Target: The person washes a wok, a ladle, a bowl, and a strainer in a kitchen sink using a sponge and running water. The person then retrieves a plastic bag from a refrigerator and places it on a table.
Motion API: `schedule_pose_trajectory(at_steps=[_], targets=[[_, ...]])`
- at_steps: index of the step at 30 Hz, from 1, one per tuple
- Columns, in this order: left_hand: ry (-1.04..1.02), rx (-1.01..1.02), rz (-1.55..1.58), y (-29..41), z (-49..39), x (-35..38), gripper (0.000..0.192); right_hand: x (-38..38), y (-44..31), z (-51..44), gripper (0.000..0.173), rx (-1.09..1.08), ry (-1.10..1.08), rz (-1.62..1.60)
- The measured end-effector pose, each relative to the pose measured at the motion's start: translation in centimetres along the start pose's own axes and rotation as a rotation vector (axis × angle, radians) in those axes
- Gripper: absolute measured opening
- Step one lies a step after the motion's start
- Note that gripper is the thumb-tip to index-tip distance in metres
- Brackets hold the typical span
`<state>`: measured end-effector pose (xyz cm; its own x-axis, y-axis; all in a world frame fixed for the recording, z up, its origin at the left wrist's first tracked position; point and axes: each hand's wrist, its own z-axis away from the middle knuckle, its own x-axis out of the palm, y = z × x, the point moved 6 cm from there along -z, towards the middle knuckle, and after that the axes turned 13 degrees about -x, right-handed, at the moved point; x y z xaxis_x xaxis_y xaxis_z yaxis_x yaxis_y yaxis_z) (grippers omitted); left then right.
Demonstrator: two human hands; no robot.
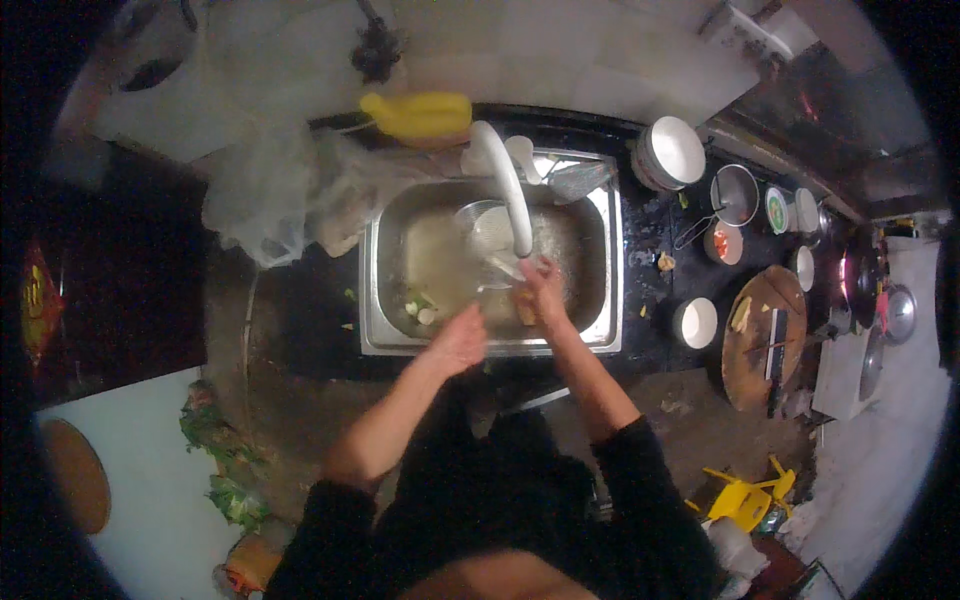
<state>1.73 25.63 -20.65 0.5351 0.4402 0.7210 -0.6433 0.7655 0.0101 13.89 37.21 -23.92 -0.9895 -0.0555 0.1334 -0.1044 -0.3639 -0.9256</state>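
Note:
My right hand (541, 296) is inside the stainless steel sink (491, 349), just below the mouth of the curved white faucet (507, 184). Its fingers are bent beside a pale, blurred item, and I cannot tell whether they grip it. Over the sink's front edge is my left hand (459, 341), blurred, its fingers curled; whether it holds anything is unclear. A round ridged vessel (480, 217), perhaps a basket or bowl, sits in the cloudy water under the faucet. Pale and green vegetable scraps (421, 309) lie in the basin's front left corner.
Right of the sink stand stacked bowls (675, 154), a wire strainer (735, 196), a white bowl (695, 323) and a round wooden chopping board (742, 352) bearing a cleaver (777, 345). A yellow bottle (424, 114) lies behind; a plastic bag (259, 202) is at left.

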Motion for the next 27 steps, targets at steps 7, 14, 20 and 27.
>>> schedule_pose_trajectory(at_steps=[7, 14, 20, 27], targets=[[1.234, 0.834, -1.362, 5.6, 0.5, 0.5, 0.033, 2.9, -0.1, -0.3, 0.037, 0.153, -0.030, -0.336], [1.086, 1.269, -2.089, 9.4, -0.2, 8.1, 0.046, 2.8, -0.1, -1.0, 0.032, 0.179, -0.195, -0.118], [0.524, 1.088, -2.248, 5.8, -1.7, 6.3, 0.045, -0.7, -3.3, -1.7, 0.023, -0.006, -0.609, 0.316], [0.295, 0.797, -1.931, 7.3, -6.5, 5.0, 0.038, -1.1, -3.9, -3.8, 0.054, -0.045, -0.158, -0.349]])
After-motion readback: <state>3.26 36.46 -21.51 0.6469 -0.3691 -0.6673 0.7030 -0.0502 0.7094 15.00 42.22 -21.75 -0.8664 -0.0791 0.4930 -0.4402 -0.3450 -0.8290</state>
